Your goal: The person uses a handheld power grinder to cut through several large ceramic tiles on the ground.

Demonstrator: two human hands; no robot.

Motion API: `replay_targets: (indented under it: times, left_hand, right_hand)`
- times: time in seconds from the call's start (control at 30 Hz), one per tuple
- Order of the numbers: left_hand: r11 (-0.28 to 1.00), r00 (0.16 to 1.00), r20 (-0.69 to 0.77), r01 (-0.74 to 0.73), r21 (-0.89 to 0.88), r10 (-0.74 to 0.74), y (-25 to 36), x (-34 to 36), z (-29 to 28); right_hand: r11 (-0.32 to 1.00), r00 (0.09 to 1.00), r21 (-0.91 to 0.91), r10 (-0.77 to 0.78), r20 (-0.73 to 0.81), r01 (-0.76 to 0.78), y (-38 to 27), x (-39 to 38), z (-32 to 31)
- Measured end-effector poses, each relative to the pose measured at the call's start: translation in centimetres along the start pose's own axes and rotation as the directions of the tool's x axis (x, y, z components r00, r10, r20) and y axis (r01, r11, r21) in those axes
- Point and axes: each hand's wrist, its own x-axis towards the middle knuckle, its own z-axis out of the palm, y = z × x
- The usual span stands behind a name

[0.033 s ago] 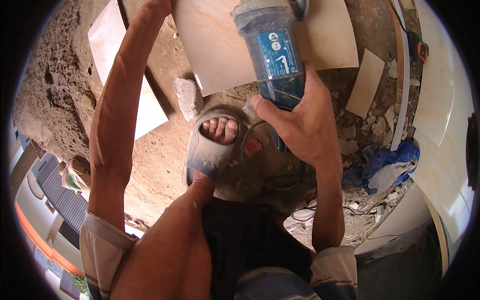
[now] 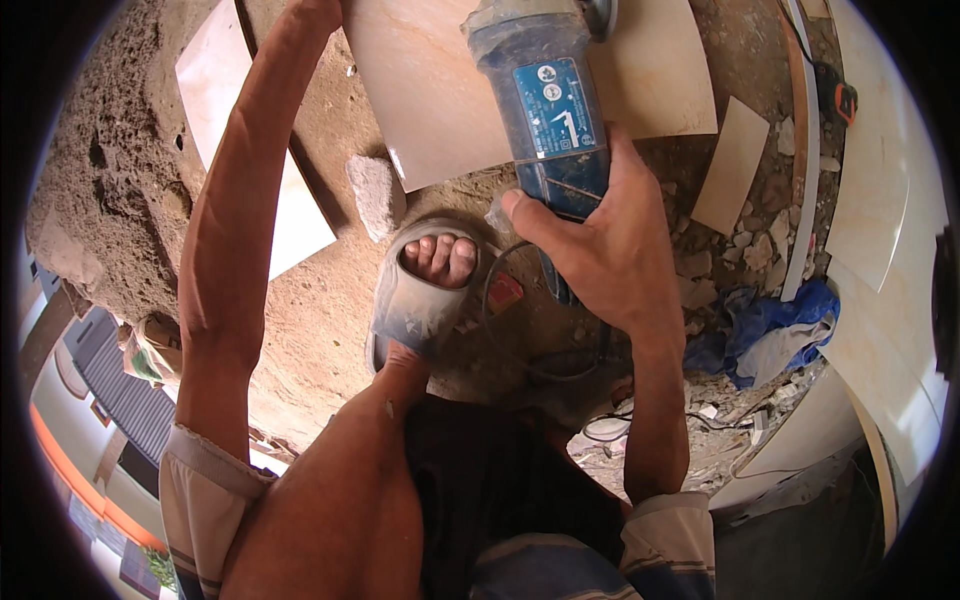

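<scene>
My right hand (image 2: 590, 240) is wrapped round the body of a dusty blue angle grinder (image 2: 545, 105), whose disc end lies at the top of the view, over a large beige tile (image 2: 420, 80). My left hand (image 2: 320, 15) reaches to the top edge at the left side of that tile; its fingers are cut off. A white tile piece (image 2: 290, 230) lies under my left forearm. A pale stone block (image 2: 372, 197) sits beside my sandalled foot (image 2: 420, 290), below the large tile. The grinder's cord hangs behind my right hand.
Rubble surrounds a narrow tile strip (image 2: 730, 165) at right, near a long pale strip (image 2: 800, 220), a black-and-orange tool (image 2: 840, 100), a blue crumpled sheet (image 2: 760, 330) and leaning large tiles (image 2: 870, 250). Rough sandy ground (image 2: 120, 190) and a striped metal grille (image 2: 120, 390) lie left.
</scene>
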Motion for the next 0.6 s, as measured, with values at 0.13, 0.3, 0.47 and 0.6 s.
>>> replay_targets:
  times: [0.13,0.3,0.47,0.6]
  left_hand:
    - [1.000,1.000,-0.004,0.004,0.007,-0.004,-0.3,0.2,0.0]
    - [1.000,1.000,-0.008,0.012,0.010,-0.012,-0.4,0.2,0.1]
    - [1.000,1.000,-0.008,0.019,0.015,-0.019,-0.9,0.2,0.2]
    - [1.000,1.000,-0.008,0.024,0.017,-0.024,-1.1,0.0,0.3]
  right_hand:
    - [1.000,1.000,-0.010,0.020,0.005,-0.020,0.1,-0.3,-0.1]
    - [0.999,0.999,-0.034,0.040,0.010,-0.040,0.2,-0.7,-0.2]
    - [0.997,0.997,0.001,0.073,0.025,-0.073,0.2,-1.0,-0.3]
    - [0.998,0.998,0.020,0.060,0.013,-0.061,0.4,-1.3,-0.3]
